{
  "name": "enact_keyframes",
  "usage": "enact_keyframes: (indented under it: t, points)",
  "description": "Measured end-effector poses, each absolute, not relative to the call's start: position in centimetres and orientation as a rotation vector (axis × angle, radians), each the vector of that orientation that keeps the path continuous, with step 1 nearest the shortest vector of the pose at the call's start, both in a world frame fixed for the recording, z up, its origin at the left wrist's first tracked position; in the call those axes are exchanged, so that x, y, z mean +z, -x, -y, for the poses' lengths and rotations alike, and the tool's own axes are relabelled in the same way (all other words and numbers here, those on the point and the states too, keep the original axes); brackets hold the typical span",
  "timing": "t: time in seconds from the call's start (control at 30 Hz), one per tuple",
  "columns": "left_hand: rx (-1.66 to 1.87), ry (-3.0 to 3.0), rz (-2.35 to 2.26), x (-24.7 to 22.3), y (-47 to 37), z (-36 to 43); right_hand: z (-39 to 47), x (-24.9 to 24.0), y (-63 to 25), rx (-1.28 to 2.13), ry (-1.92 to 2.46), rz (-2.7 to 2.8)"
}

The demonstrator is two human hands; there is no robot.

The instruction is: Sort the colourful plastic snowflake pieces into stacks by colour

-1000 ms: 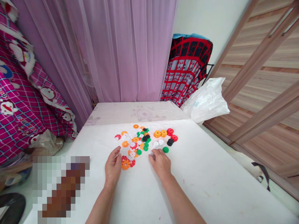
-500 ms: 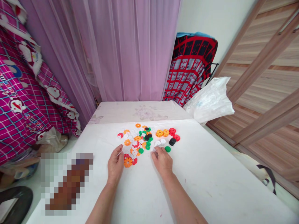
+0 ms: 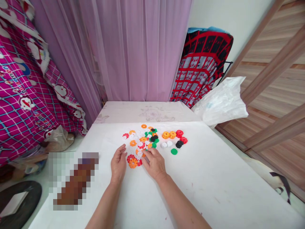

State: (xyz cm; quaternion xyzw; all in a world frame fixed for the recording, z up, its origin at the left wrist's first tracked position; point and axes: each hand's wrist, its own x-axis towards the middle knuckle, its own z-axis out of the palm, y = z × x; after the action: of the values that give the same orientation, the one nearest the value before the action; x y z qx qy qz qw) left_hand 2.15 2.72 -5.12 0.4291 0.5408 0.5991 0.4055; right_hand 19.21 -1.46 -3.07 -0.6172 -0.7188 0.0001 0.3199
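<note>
A loose pile of flower-shaped plastic discs in white, orange, red, green and black lies on the white-covered table. My right hand [image 3: 154, 163] is at the pile's near right side, thumb and index finger apart over the discs. Its fingers partly cover a green disc, and I see nothing lifted. To the left of the pile, my left hand [image 3: 118, 164] rests with curved, parted fingers and holds nothing. Closest to me in the pile are an orange disc [image 3: 133, 163] and a red disc [image 3: 130, 158], between the two hands.
Sorted groups sit right of the pile: orange discs [image 3: 169, 135], red discs [image 3: 181, 136], white discs [image 3: 166, 144], black discs [image 3: 179, 144] and a green disc [image 3: 174, 151]. A white plastic bag [image 3: 219, 101] stands by the table's far right edge. A pixelated patch [image 3: 76, 181] covers the left side.
My right hand has moved left, from beside the white group to the mixed pile. My left hand stays left of the pile. The view has shifted slightly.
</note>
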Motion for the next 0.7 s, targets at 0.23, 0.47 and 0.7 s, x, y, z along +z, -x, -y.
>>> enact_keyframes:
  t: [0.23, 0.47, 0.7]
  points:
    - [1.505, -1.057, -1.366, -5.0, -2.2, -2.7, 0.0, -2.9, -18.0, 0.083, 1.808, 1.823]
    - [1.451, -1.111, -1.417, -5.0, -2.3, -2.7, -0.3, -2.7, -17.6, 0.096, 1.847, 1.801]
    - [1.442, -1.172, -1.429, -5.2, -2.3, -2.5, -0.3, -2.5, -17.4, 0.109, 1.858, 1.784]
